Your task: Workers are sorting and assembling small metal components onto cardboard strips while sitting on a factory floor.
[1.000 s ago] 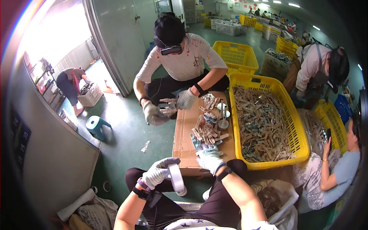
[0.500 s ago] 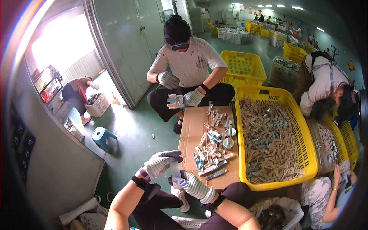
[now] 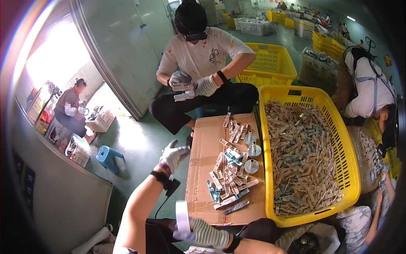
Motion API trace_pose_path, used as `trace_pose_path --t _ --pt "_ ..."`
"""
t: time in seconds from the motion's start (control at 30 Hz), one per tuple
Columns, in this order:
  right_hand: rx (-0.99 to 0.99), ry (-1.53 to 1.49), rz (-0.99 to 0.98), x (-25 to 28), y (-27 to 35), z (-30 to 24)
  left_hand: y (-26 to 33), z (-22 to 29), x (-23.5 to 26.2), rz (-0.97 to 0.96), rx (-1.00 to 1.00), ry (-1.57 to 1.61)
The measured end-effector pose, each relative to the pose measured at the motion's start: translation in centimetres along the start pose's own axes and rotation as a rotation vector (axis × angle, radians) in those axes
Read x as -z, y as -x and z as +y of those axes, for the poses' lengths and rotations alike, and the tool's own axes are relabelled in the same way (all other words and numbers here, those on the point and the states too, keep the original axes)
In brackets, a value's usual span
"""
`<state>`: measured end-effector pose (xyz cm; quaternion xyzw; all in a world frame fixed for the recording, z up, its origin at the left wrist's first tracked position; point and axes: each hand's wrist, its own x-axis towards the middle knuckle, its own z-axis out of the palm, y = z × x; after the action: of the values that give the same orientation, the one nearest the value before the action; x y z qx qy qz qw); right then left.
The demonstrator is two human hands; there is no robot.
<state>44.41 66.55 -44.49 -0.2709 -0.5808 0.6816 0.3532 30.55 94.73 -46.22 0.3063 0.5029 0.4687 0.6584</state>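
Note:
My left hand (image 3: pixel 173 155), in a white work glove with a dark wrist strap, is raised over the green floor left of the cardboard sheet (image 3: pixel 205 142); its fingers are spread and hold nothing. Low in the picture, close to my lap, my right hand (image 3: pixel 205 233) in a striped glove grips a flat white strip (image 3: pixel 182 216) that stands upright. On the cardboard lie several small tan, white and blue clip-like parts (image 3: pixel 228 175) and three round metal pieces (image 3: pixel 252 157).
A yellow crate (image 3: pixel 270 199) heaped with tan and blue parts (image 3: pixel 298 158) borders the cardboard's right side. A person in a white shirt (image 3: pixel 203 55) sits across, gloved hands on a part. More people, yellow crates and a blue stool (image 3: pixel 106 155) stand around.
My right hand left the cardboard and swung down to the left toward my lap, now gripping the white strip. My left hand let go of it and rose with spread fingers. The view shifted.

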Motion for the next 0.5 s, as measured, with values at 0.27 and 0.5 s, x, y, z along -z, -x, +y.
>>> trace_pose_path --t 0.27,0.5 --pt "-0.071 -0.393 0.060 0.8 -0.5 -3.4 -7.7 1.3 -0.9 0.046 0.272 -0.429" --pt "-0.111 -0.333 0.116 1.2 -1.5 0.0 -9.3 1.9 -1.3 0.138 0.262 -0.605"
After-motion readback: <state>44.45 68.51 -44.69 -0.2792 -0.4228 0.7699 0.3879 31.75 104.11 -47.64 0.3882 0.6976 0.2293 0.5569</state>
